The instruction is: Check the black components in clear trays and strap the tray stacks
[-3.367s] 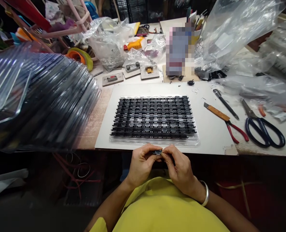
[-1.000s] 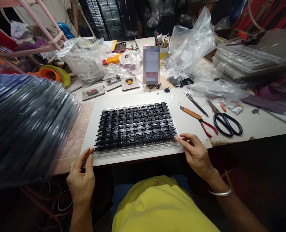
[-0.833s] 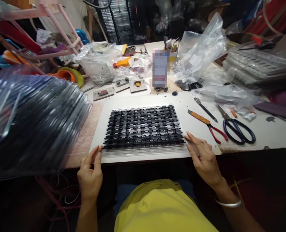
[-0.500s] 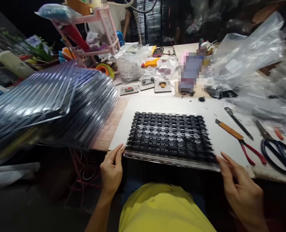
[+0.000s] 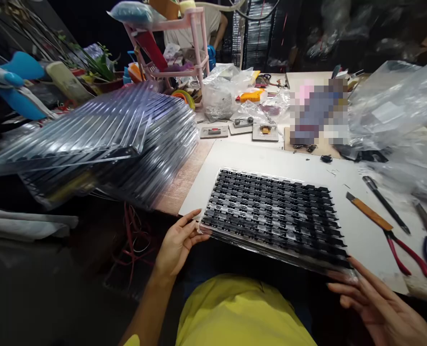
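The clear plastic tray of small black components (image 5: pixel 274 218) overhangs the bench (image 5: pixel 271 156) edge, grasped at its near corners by the left hand (image 5: pixel 179 242) and right hand (image 5: pixel 375 307). Thin and probably flexible, it is best kept level, supported at both ends.

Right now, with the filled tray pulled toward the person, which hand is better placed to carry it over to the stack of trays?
Left, probably. The left hand grips the tray at the corner nearest the stack of trays; the right hand holds the far corner.
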Motion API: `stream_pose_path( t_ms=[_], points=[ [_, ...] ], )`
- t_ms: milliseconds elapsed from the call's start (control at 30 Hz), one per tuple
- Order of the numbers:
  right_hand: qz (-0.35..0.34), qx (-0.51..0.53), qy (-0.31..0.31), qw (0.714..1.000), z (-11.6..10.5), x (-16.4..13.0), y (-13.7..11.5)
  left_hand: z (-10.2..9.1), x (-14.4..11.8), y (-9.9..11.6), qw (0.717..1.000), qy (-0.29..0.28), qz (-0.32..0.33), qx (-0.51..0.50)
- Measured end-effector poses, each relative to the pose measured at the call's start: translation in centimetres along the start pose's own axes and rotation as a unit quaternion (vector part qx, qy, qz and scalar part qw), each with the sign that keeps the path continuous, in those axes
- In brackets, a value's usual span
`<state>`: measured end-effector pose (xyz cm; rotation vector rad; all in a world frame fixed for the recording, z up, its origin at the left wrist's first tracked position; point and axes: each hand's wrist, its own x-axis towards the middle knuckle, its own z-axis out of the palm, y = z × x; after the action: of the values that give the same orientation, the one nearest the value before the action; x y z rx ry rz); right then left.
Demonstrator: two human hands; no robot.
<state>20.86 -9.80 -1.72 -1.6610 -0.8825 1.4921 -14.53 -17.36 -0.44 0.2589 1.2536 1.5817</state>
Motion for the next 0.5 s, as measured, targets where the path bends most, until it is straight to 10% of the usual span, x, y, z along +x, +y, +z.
stream_pose_path(
  t_ms=[367,500],
  points=[
    [0.096,0.211,0.099,0.968,3.3,2.9,-4.6,2.2,2.4,1.5,0.981,-0.028,-0.063,-0.184],
    [0.024,0.143,0.042,0.988,3.2,3.7,-3.7,2.4,2.6,0.8,0.986,-0.021,-0.031,-0.162]
  ],
)
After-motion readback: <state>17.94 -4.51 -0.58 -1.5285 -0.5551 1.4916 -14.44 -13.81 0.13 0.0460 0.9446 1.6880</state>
